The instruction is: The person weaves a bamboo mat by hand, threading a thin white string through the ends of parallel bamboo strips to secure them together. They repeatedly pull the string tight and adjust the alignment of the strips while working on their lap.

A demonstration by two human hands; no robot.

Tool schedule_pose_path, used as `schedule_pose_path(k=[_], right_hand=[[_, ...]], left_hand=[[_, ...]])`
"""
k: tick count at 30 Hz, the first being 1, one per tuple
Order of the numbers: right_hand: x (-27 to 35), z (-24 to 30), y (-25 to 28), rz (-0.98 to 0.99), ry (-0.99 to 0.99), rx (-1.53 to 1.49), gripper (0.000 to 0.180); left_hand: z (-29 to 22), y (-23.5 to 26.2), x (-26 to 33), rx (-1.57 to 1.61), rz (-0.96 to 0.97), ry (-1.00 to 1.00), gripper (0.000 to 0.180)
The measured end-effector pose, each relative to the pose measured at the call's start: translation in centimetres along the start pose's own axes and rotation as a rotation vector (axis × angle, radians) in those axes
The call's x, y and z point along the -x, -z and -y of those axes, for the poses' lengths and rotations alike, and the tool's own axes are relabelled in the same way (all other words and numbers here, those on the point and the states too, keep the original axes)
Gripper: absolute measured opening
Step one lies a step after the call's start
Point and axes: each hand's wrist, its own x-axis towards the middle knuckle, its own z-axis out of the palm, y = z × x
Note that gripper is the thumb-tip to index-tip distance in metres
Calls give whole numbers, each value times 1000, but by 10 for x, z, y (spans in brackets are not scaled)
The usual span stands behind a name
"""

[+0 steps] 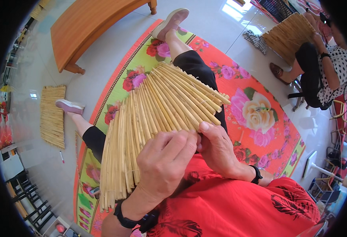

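Starting at the left, a flat rectangular mat of pale reeds (pixel 52 116) lies on the glossy white tile floor (pixel 102 55), with a small red-and-white pen (pixel 61 157) just beside it and a curved orange wooden bench (pixel 90 27) further up.

In the middle, I see the fan-shaped panel of pale yellow bamboo strips (pixel 153 114) resting across the lap, above the red floral floor mat (pixel 256 114). My left hand (pixel 163 168) is curled closed over the near edge of the strips, fingers pinched together where they converge. My right hand (pixel 219 152) sits touching it, thumb pressed on the same edge, fingers wrapped under; I cannot tell how firmly.

The risk I judge here: the strips splay wide at the far end and are gathered only at that pinch. If either hand slackens, they could slide apart or drop from the lap.

On the right, another seated person in a spotted top (pixel 331 71) holds a similar bamboo panel (pixel 290 35).
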Motion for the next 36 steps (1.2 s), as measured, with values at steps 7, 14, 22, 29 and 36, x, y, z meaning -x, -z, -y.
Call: schedule_pose_path(k=[7, 14, 22, 29, 36], right_hand=[[3, 30, 21, 181, 99, 267, 51], [-8, 84, 33, -186, 915, 807, 22], [-76, 138, -14, 989, 213, 1211, 21], [-74, 90, -24, 965, -247, 1052, 19], [-76, 52, -21, 1145, 323, 943, 14]], left_hand=[[14, 24, -1, 12, -50, -15, 30], [21, 46, 11, 47, -85, 5, 34], [8, 35, 32, 24, 149, -86, 32], [14, 33, 51, 62, 56, -79, 34], [13, 33, 62, 92, 28, -63, 31]])
